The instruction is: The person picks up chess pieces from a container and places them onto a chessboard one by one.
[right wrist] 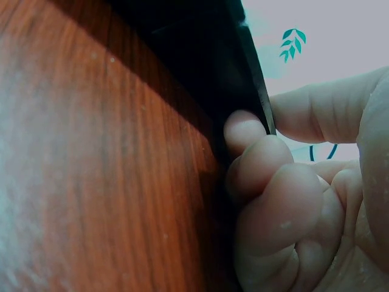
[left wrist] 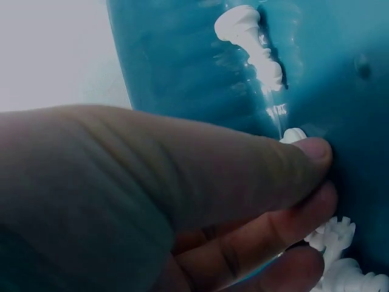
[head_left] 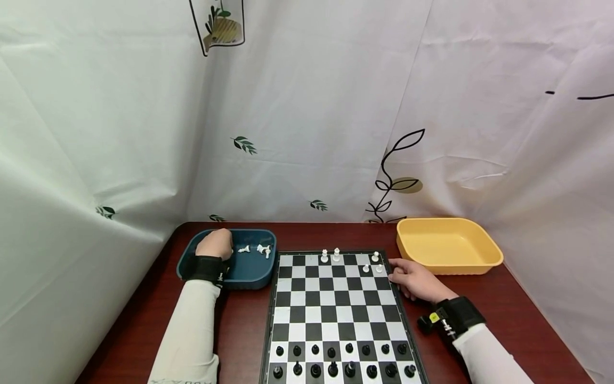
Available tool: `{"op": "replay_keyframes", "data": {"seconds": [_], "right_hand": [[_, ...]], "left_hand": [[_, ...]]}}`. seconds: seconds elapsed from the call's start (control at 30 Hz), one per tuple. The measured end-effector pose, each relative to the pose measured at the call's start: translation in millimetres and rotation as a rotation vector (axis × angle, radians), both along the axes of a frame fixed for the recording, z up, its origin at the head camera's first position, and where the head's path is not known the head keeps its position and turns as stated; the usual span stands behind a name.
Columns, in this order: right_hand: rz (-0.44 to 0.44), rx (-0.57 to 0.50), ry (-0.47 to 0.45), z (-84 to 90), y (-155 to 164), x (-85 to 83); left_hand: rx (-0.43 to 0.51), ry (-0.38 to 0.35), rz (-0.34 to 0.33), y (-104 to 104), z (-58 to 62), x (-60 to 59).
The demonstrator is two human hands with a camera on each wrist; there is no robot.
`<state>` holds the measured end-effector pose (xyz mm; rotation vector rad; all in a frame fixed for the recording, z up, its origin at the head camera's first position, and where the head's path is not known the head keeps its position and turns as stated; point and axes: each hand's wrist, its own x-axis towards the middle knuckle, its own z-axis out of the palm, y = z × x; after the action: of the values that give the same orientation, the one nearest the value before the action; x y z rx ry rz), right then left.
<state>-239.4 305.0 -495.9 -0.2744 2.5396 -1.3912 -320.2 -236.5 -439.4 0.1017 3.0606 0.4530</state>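
One dark wooden table [head_left: 503,298] stands against white leaf-printed curtains [head_left: 312,133].

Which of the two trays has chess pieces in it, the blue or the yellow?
The blue tray, left of the chessboard. White pieces lie in it, where the left hand reaches; the yellow tray on the right holds none.

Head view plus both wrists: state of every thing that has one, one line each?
Left hand: in the blue tray, thumb and fingers pinching a white piece.
Right hand: fingers curled on the chessboard's right edge.
Blue tray: holds loose white pieces, lying down.
Yellow tray: nothing visible inside.
Chessboard: flat, open; black pieces upright in two near rows, five white pieces upright at the far end.
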Motion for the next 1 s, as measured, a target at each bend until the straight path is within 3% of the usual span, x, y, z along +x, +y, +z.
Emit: {"op": "replay_keyframes", "data": {"seconds": [0.43,0.8,1.0], "right_hand": [[-0.003,-0.002,0.0,0.1,0.1,2.8],[-0.015,0.014,-0.011,-1.3,-0.3,0.8],[-0.012,0.02,-0.003,-1.2,0.0,-0.7]], "left_hand": [[-0.004,0.015,-0.022,4.9,3.2,2.6],[-0.018,-0.031,-0.01,3.6,-0.7,-5.2],[-0.001,0.006,-0.008,4.1,2.9,-1.1]]}}
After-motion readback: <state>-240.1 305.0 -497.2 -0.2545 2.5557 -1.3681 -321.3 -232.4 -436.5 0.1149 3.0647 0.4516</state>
